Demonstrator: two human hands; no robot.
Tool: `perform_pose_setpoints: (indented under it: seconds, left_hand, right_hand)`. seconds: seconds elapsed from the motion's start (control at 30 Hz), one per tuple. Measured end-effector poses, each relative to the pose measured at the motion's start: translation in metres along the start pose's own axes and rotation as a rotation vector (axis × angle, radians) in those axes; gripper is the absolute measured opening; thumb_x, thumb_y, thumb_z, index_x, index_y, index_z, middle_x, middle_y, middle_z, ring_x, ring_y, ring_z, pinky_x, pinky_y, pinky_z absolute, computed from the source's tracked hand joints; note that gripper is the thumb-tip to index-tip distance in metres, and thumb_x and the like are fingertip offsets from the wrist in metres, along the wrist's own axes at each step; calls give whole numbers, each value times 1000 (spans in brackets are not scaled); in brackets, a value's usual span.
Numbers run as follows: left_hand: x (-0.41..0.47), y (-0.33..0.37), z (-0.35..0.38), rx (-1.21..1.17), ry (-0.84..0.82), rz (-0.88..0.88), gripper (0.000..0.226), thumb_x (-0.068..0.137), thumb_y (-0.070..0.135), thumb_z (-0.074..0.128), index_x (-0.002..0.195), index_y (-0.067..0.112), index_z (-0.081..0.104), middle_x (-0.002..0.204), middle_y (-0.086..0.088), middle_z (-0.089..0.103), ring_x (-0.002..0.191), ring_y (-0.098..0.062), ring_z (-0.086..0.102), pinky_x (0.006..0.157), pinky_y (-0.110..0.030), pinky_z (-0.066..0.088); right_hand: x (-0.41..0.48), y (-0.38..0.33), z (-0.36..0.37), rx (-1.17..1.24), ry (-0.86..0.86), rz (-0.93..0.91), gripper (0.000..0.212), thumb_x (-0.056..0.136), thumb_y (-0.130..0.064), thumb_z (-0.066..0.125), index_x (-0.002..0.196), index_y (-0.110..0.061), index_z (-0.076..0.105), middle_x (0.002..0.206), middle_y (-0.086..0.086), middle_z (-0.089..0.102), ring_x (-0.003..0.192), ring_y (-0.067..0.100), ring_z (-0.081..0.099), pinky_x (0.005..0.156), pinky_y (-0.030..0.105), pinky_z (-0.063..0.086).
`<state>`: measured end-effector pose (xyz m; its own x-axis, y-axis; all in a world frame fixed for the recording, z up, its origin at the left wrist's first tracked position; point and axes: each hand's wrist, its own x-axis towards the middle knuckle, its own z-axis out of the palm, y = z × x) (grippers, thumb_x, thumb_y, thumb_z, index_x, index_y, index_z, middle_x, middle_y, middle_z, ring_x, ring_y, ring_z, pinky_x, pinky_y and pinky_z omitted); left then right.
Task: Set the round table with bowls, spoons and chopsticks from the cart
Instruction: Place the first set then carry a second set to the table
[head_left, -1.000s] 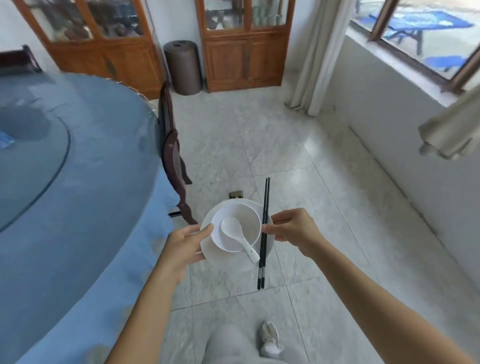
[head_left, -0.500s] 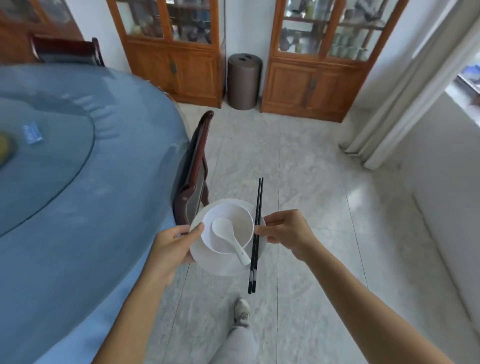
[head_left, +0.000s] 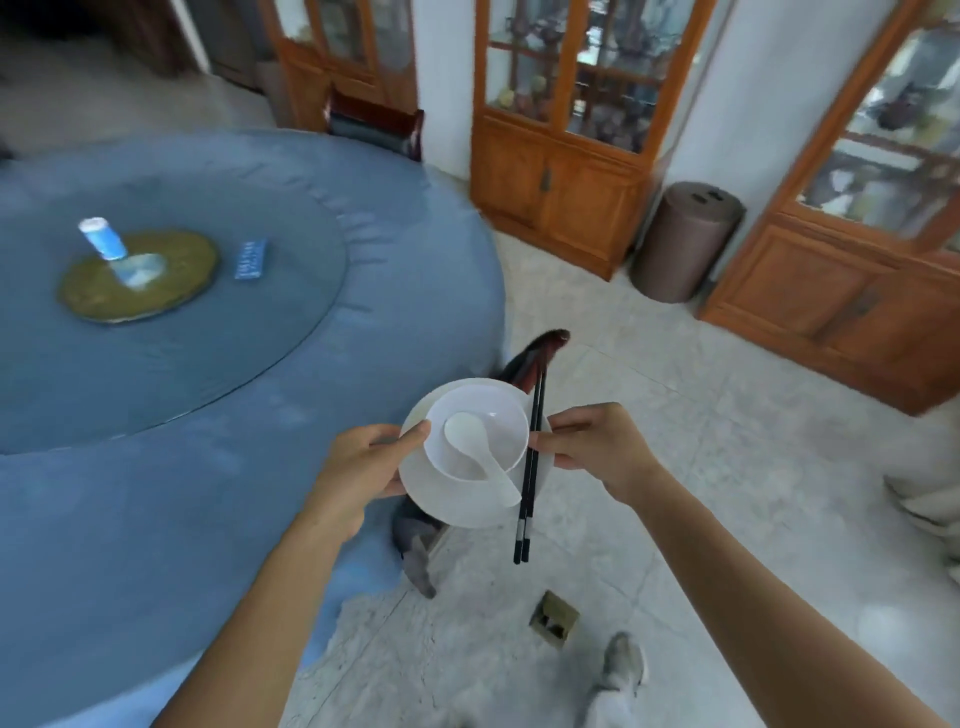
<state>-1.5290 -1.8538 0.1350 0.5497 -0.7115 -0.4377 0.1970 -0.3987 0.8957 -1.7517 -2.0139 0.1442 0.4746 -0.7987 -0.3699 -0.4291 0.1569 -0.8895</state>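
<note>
Place setting, carried: plate (head_left: 462, 506) with bowl (head_left: 475, 434) and spoon (head_left: 480, 457), left hand (head_left: 363, 462) fingers pinching rim, right hand (head_left: 597, 447) fingers pinching chopsticks (head_left: 530, 467), long axis pointing away; bench (head_left: 208, 415) lies left of both, nearer the left hand.

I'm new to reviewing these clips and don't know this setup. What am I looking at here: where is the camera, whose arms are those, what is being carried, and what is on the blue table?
There is no machine. The camera sits on a person's head and looks forward and down, so the two bare arms are the wearer's own. The left hand and the right hand together carry a white plate, one at each side. A white bowl sits on the plate, with a white spoon lying in it. A pair of black chopsticks lies across the plate's right side under the right hand's thumb. To the left is the round table with a blue cloth. Near its middle stand a blue and white can and a small blue packet.
</note>
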Motion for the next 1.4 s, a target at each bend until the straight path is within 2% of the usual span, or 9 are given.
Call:
perform_pose_setpoints:
  seconds: [0.1,0.2,0.27,0.43,0.57,0.7,0.87,1.07,1.4]
  left_hand:
    - [31,8,13,-67,103,-39,35,87,36,79,107,7,76,102,-12,79,92,-28,78,78,-39,64]
    - [60,11,30,-141,217,-54,32,88,32,78,108,7,76,101,-13,80,91,-28,78,72,-35,64]
    - [71,11,42,-201,305,-76,30,90,31,77,107,7,76,100,-14,80,87,-26,79,64,-31,63]
    - [86,10,72,-353,498,-133,24,87,31,79,95,9,77,91,-11,81,81,-26,79,58,-27,62]
    - [104,4,83,-409,649,-195,39,85,30,82,111,3,72,112,-17,76,93,-31,77,79,-40,63]
    - [128,-7,74,-457,743,-247,37,84,28,84,111,6,73,112,-17,75,96,-33,75,80,-41,62]
    - [170,-40,43,-474,747,-295,35,83,28,84,110,10,73,112,-14,75,88,-27,75,64,-30,59]
    - [217,-84,1,-491,765,-400,33,82,34,85,108,18,73,111,-6,74,102,-29,73,87,-50,62]
    - [244,-103,-8,-460,797,-504,55,60,60,80,107,32,70,106,3,76,101,-20,72,87,-47,62]
  right_hand:
    - [66,-7,-8,-14,-111,-15,40,72,-8,92,44,-25,69,46,-13,56,48,5,55,73,28,61]
    - [125,-18,-15,-42,-209,-41,12,69,-10,94,74,-12,83,72,0,77,70,15,74,75,32,64]
    - [161,-27,-17,-67,-277,-21,25,69,-10,94,91,-4,83,89,8,81,84,23,79,83,38,64]
    - [229,-44,-14,-164,-434,-12,18,67,-7,95,78,-10,81,84,7,81,81,19,80,75,31,65]
    - [274,-54,9,-285,-583,-31,18,71,-9,93,84,-7,81,83,5,81,84,20,78,78,33,65]
    - [309,-56,46,-364,-657,-50,20,70,-10,94,86,-9,82,85,6,80,82,19,78,79,32,65]
    - [348,-43,94,-380,-702,-8,20,71,-9,93,81,-19,79,89,6,81,85,18,79,81,32,65]
    - [389,-28,160,-459,-745,51,21,70,-8,94,79,-20,79,82,3,80,74,9,78,67,20,62]
    - [433,-5,200,-557,-811,66,23,67,-14,96,86,-17,83,85,9,80,86,21,79,76,29,65]
